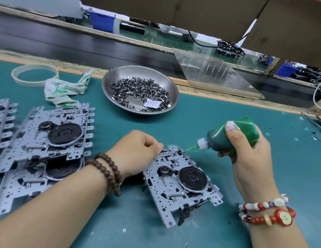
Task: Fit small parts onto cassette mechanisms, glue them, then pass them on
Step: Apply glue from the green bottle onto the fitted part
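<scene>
Here the right hand (245, 151) has its fingers and thumb wrapped round a soft green glue bottle (231, 136) with a white collar, its thin green needle tip resting at the far corner of a grey stamped-metal cassette mechanism with a black flywheel (183, 181), which lies near the middle of the teal worktop (201, 113), towards its near edge. The left hand (136, 151) steadies that far corner; its fingers are curled over the plate's edge, possibly pinching it or pressing a small part in place, though the contact is hidden under the knuckles.

To do this step well, I would squeeze gently so only a small bead lands on the fitted part, keep the tip clear of the flywheel and sliding levers, and hold the plate flat until the tip lifts away. A green dot already shows at the near right corner of the plate.

Towards the far edge sits a round steel dish of small dark metal parts (140, 90), with a green-stained white rag (64, 90) and a pale tape ring (35, 75) to its left. At the left edge a stack of similar grey mechanisms (43, 140) lies just beside the left forearm, which crowds any sweep that way. A dark conveyor belt (66, 43) runs beyond the far edge; the dish stands partly between it and the mechanism.
</scene>
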Tool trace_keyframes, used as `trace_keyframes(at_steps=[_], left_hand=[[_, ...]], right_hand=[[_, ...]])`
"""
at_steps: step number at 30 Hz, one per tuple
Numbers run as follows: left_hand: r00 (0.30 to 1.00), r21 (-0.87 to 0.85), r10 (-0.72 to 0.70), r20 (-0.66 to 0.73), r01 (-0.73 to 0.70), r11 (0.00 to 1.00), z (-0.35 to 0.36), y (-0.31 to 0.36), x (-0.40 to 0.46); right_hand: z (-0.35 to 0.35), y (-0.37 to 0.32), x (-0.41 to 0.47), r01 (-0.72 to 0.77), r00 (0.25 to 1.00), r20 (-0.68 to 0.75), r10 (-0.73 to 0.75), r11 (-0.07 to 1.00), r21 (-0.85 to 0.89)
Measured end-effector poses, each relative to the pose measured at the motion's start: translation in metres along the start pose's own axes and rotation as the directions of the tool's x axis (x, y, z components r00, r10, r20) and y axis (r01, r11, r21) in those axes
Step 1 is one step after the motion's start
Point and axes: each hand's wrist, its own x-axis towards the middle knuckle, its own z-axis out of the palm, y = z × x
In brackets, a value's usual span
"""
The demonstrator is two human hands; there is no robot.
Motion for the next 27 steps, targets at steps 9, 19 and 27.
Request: trace_keyframes(at_steps=[9, 19, 27], left_hand=[[1.000, 0.007, 0.007, -0.007, -0.007, 1.000, -0.0001, -0.0001, -0.0004], [1.000, -0.006, 0.007, -0.008, -0.007, 1.000, 0.0010, 0.0006, -0.0003], [0.998, 0.003, 0.059, -0.024, -0.059, 0.998, 0.0027, 0.0036, -0.0032]], right_hand=[[-0.0001, -0.0001, 0.0004, -0.007, 1.000, -0.006, 0.007, 1.000, -0.003], [-0.0022, 0.0002, 0.0012, -0.023, 1.000, -0.015, 0.023, 1.000, -0.003], [-0.0022, -0.0021, 0.0012, -0.101, 0.995, 0.001, 0.103, 0.974, 0.202]])
